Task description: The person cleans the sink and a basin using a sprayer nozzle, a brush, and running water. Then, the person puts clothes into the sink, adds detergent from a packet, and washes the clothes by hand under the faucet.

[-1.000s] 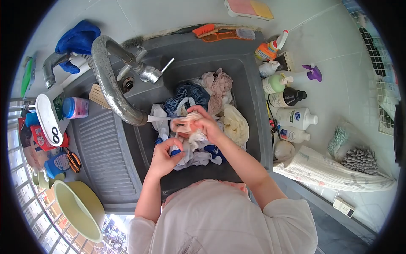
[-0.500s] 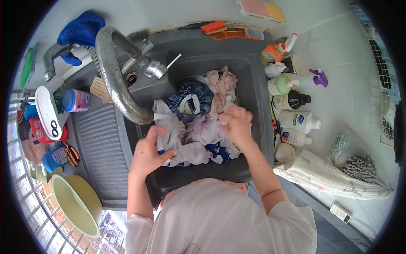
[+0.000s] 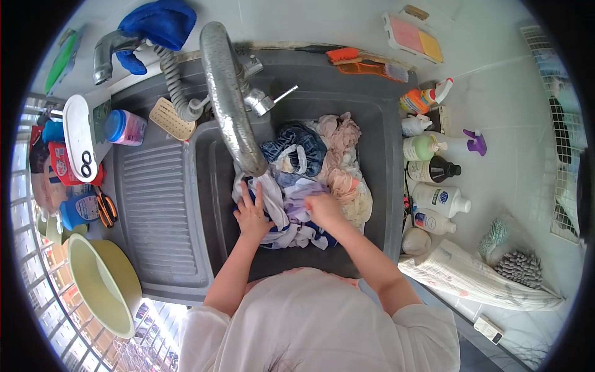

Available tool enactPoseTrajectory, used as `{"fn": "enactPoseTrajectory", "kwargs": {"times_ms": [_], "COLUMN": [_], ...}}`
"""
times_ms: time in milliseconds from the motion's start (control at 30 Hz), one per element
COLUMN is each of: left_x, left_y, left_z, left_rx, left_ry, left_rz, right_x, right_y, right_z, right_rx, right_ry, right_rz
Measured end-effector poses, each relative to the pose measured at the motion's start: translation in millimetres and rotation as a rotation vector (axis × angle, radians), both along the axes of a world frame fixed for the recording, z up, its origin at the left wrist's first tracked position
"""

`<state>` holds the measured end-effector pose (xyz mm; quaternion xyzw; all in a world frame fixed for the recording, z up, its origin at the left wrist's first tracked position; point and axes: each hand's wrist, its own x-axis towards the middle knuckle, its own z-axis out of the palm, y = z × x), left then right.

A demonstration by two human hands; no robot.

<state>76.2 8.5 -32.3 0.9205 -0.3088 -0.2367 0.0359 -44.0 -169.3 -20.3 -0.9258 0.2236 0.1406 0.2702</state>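
Observation:
A pile of clothes fills the dark grey sink. At its left side my left hand rests with fingers spread on a white garment. My right hand is closed on a pale purple cloth in the middle of the pile; its fingertips are partly hidden. Dark blue denim lies bunched at the back, beside a pink crumpled garment. A cream and peach cloth sits right of my right hand.
A curved metal faucet reaches over the sink's left part. Ribbed drainboard lies to the left, with a yellow-green basin beyond its front corner. Several bottles line the right edge. Brushes lie along the back ledge.
My left hand has come down onto the white garment. The right hand has moved inward and closed on the purple cloth. The cream and peach cloth now shows at the right. The camera view has shifted.

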Motion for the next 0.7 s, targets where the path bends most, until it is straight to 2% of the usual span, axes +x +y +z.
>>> {"fn": "enactPoseTrajectory", "kwargs": {"times_ms": [100,167,233,300,367,467,533,633,700], "left_x": [-6,-21,-40,-55,-54,-48,-45,-24,-15], "left_y": [9,16,20,28,29,35,28,21,18], "left_z": [-29,-40,-47,-52,-46,-85,-117,-142,-150], "left_rx": [0.065,0.11,0.215,0.237,0.305,0.209,0.188,0.086,0.006], "left_ry": [0.091,0.174,0.309,0.339,0.439,0.532,0.478,0.375,0.351], "left_rz": [-0.087,-0.149,-0.37,-0.407,-0.44,-0.268,-0.237,-0.198,-0.169], "right_x": [-14,-8,7,18,25,55,78,108,120], "right_y": [-17,-1,22,57,90,93,88,68,53], "right_z": [31,67,35,-18,-71,-98,-112,-142,-166], "right_rx": [-0.097,-0.439,-0.203,-0.168,-0.117,-0.075,-0.077,0.222,0.191], "right_ry": [0.163,0.197,0.234,-0.149,-0.083,0.018,0.05,0.392,0.372], "right_rz": [0.044,0.124,0.223,0.44,0.542,0.585,0.635,0.441,0.557]}}
